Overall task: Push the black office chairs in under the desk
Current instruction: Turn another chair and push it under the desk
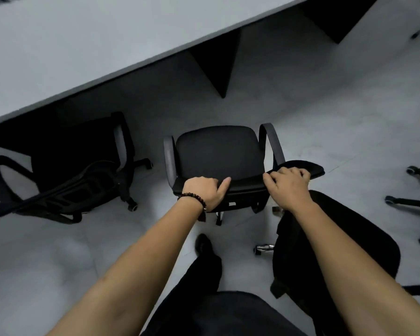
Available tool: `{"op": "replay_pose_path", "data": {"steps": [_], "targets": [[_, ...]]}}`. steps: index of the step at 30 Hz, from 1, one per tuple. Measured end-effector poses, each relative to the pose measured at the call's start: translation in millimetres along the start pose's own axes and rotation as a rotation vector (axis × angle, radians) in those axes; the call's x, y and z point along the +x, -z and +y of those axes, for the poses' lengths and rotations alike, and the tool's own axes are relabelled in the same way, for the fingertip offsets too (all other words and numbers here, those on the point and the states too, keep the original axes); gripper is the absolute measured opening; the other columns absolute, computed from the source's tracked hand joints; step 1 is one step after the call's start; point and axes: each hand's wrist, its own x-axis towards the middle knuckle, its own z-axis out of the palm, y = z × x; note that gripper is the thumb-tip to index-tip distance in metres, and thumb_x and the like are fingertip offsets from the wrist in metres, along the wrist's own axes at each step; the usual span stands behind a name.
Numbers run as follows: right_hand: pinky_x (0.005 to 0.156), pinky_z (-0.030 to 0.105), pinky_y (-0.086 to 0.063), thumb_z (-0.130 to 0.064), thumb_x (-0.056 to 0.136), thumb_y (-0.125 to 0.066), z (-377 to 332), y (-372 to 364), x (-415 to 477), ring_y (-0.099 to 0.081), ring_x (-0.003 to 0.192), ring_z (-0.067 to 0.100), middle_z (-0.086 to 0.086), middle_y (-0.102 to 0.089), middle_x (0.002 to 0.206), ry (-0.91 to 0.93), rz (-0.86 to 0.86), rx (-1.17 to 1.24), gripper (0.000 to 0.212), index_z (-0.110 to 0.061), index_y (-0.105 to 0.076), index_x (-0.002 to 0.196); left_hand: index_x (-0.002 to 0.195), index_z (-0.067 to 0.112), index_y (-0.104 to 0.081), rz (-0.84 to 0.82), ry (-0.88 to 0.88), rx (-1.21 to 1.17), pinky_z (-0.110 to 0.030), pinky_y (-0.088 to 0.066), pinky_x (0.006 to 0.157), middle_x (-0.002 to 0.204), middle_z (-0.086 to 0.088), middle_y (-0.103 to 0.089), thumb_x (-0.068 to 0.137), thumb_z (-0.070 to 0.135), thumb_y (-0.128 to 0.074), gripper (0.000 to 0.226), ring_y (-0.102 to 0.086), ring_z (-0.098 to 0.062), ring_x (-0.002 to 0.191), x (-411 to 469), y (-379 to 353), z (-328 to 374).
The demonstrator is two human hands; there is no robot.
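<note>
Dead centre in front of you is the chair (218, 154), seat pointing to 12 o'clock, fully out on the floor and well apart from the desk (83, 49). Your left hand (203, 190) and right hand (289, 184) are both clamped on the top of its backrest (246, 184), fingers curled over the edge, thumb of the left one out along it.

Stuff I'd watch for:
- That dark desk panel (218, 64) sits pretty much at 12 o'clock. Shove straight ahead and I reckon the seat or an armrest hits it instead of sliding into a bay.
- Left chair (87, 166) at 9 o'clock is only partway under and angled, so drifting left could lock armrests.
- Your hands sit right of the backrest's middle, so an uneven push could spin the chair on its casters.
- Your shoe (204, 246) is near the base. Step in too quick and you could kick it.
- Another chair (349, 238) is right under your right arm and could snag your elbow.
</note>
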Motion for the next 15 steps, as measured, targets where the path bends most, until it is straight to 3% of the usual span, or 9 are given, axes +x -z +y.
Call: {"op": "replay_pose_path", "data": {"steps": [5, 15], "targets": [[0.101, 0.044, -0.020, -0.047, 0.099, -0.022, -9.9, 22.2, 72.3, -0.048, 0.111, 0.028, 0.004, -0.063, 0.111, -0.017, -0.054, -0.014, 0.054, -0.024, -0.071, 0.100, 0.093, 0.028, -0.066, -0.088, 0.072, 0.008, -0.041, -0.045, 0.085, 0.083, 0.000, -0.068, 0.084, 0.072, 0.001, 0.080, -0.062, -0.025, 0.084, 66.2, 35.9, -16.9], [0.105, 0.043, -0.016, -0.049, 0.099, -0.018, -17.0, 51.2, 190.3, -0.045, 0.117, 0.026, 0.001, -0.063, 0.116, 0.100, -0.065, -0.054, 0.057, -0.028, -0.071, 0.103, 0.102, 0.032, -0.067, -0.011, 0.176, -0.059, -0.044, -0.040, 0.089, 0.069, 0.002, -0.064, 0.089, 0.066, -0.003, 0.074, -0.061, -0.023, 0.074, 144.4, 77.3, -30.5]]}}
